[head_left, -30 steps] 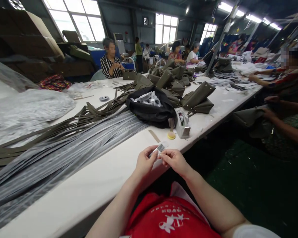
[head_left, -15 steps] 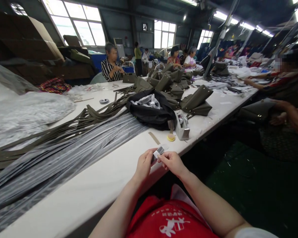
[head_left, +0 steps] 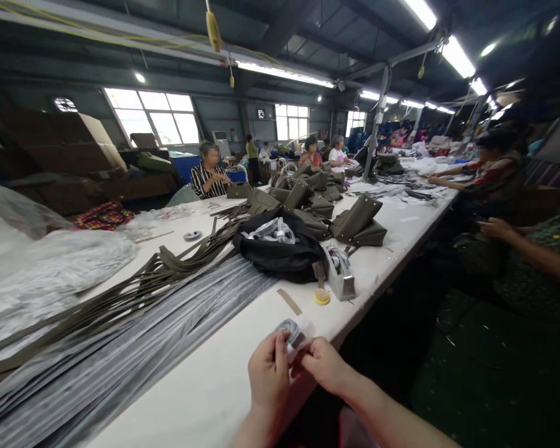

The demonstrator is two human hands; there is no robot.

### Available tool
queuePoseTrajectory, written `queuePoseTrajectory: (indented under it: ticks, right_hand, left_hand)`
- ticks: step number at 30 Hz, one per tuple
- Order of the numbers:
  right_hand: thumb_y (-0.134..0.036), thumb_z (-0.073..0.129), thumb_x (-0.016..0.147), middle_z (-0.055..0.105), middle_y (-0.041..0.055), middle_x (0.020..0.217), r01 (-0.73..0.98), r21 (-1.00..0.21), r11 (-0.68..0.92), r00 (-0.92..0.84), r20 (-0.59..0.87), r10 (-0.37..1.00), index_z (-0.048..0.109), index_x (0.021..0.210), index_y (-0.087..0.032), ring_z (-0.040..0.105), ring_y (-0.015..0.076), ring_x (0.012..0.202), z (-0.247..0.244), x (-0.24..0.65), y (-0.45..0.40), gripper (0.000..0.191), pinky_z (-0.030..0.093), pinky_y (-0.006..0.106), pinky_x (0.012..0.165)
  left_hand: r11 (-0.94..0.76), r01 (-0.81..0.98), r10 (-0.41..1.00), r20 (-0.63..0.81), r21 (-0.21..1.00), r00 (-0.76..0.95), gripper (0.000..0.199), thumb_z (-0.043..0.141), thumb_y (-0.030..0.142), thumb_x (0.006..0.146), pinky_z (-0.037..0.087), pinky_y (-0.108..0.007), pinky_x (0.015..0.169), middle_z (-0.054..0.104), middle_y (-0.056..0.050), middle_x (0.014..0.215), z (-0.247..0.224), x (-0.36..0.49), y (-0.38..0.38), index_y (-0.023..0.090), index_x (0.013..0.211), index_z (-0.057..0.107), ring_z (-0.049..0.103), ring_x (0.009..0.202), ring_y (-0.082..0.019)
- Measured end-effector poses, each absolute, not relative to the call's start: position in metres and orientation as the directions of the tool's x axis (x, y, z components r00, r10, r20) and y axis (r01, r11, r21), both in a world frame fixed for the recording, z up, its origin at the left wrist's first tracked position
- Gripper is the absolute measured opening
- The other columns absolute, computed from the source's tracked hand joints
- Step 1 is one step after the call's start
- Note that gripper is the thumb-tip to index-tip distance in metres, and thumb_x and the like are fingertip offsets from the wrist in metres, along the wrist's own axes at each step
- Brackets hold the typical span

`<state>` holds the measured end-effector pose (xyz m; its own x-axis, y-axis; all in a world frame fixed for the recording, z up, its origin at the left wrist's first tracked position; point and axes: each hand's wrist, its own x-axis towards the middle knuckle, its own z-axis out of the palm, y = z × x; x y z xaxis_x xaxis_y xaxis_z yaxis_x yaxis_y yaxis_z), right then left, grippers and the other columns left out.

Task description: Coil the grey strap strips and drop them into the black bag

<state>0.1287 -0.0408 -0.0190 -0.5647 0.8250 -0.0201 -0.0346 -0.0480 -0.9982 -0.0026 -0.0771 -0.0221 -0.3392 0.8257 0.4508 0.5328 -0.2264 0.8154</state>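
Over the near edge of the white table [head_left: 177,386], my left hand [head_left: 269,371] is closed on a small grey, shiny piece in clear plastic wrap [head_left: 295,339]; I cannot make out its kind. My right hand [head_left: 325,366] pinches the lower right part of the same wrap, its fingertips partly hidden. Just beyond lie a brown strip [head_left: 289,302] and a yellow round disc [head_left: 322,297]. A tape dispenser [head_left: 341,283] stands behind the disc. Left of it, a black cloth bag [head_left: 280,266] lies open with silvery plastic-wrapped pieces [head_left: 275,231] inside.
Long olive straps [head_left: 144,274] and grey plastic-covered strips [head_left: 135,330] run along the left. Olive bags [head_left: 359,221] are heaped behind the black bag. A roll of tape [head_left: 193,236] lies farther back. A co-worker's arm [head_left: 518,239] shows at right; other people sit around the table.
The view has tilted up, so the hands sit lower in the picture. The wrapped piece has turned in my hands and shows a rounded grey part above the left fingers.
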Motion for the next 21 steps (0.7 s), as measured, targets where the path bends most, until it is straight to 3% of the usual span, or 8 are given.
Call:
queuePoseTrajectory:
  ticks: [4,9,12,14,16,18,21]
  right_hand:
    - [-0.041,0.068,0.072,0.061,0.0025,0.051,-0.051,-0.998,-0.047,-0.423,-0.021,0.906,0.07,0.059,-0.012,0.055,0.0121,0.046,-0.036,0.118,-0.038,0.031,0.044,0.022,0.047]
    - [-0.06,0.071,0.062,0.048,-0.001,0.041,-0.096,-0.995,-0.005,-0.3,0.024,0.954,0.056,0.047,-0.014,0.04,0.0092,0.038,-0.058,0.116,-0.028,0.051,0.033,0.023,0.04]
    - [-0.055,0.066,0.072,0.055,0.0005,0.048,0.038,-0.998,0.05,-0.373,0.033,0.927,0.063,0.058,-0.013,0.046,0.011,0.044,-0.06,0.129,-0.027,0.045,0.035,0.023,0.045]
    - [-0.046,0.061,0.08,0.061,0.0019,0.054,0.198,-0.973,0.119,-0.424,0.024,0.906,0.066,0.064,-0.013,0.053,0.0128,0.05,-0.061,0.143,-0.029,0.037,0.038,0.022,0.049]
    - [-0.04,0.057,0.082,0.064,0.0023,0.056,0.31,-0.939,0.149,-0.447,-0.006,0.895,0.067,0.064,-0.014,0.056,0.0135,0.053,-0.065,0.158,-0.031,0.033,0.04,0.022,0.052]
    - [-0.039,0.055,0.083,0.064,0.0022,0.057,0.365,-0.924,0.11,-0.454,-0.073,0.888,0.067,0.065,-0.014,0.056,0.0125,0.05,-0.073,0.17,-0.033,0.032,0.039,0.02,0.049]
    - [-0.036,0.056,0.081,0.065,0.0023,0.06,0.432,-0.899,0.066,-0.443,-0.148,0.884,0.068,0.069,-0.014,0.055,0.0111,0.051,-0.084,0.185,-0.033,0.028,0.035,0.018,0.047]
  left_hand:
    - [-0.216,0.474,0.863,0.394,0.853,-0.316,0.041,0.04,0.047,0.093,0.047,-0.024,0.055,0.062,-0.002,0.059,-0.011,0.005,-0.081,0.019,0.075,0.064,0.059,0.055,-0.015]
    - [-0.24,0.437,0.906,0.362,0.867,-0.22,0.027,0.055,0.043,0.086,0.051,-0.025,0.063,0.069,-0.004,0.078,-0.009,0.017,-0.088,0.02,0.092,0.065,0.064,0.067,-0.016]
    - [-0.229,0.41,0.926,0.327,0.883,-0.186,0.025,0.055,0.041,0.086,0.052,-0.026,0.061,0.071,-0.004,0.081,-0.016,0.013,-0.081,0.019,0.095,0.065,0.065,0.066,-0.017]
    - [-0.258,0.45,0.889,0.392,0.855,-0.235,0.026,0.053,0.04,0.089,0.053,-0.026,0.062,0.071,-0.005,0.083,-0.013,0.002,-0.067,0.019,0.098,0.065,0.066,0.068,-0.017]
    - [-0.345,0.573,0.757,0.581,0.744,-0.298,0.026,0.053,0.037,0.089,0.053,-0.028,0.068,0.071,-0.007,0.089,-0.001,-0.012,-0.045,0.018,0.103,0.063,0.067,0.076,-0.019]
    - [-0.432,0.719,0.538,0.796,0.544,-0.278,0.026,0.055,0.033,0.089,0.052,-0.03,0.075,0.07,-0.009,0.095,0.023,-0.027,-0.013,0.017,0.108,0.061,0.067,0.085,-0.02]
    - [-0.436,0.856,0.294,0.943,0.276,-0.154,0.029,0.054,0.032,0.089,0.049,-0.034,0.083,0.068,-0.011,0.098,0.067,-0.042,0.048,0.015,0.111,0.059,0.064,0.089,-0.021]
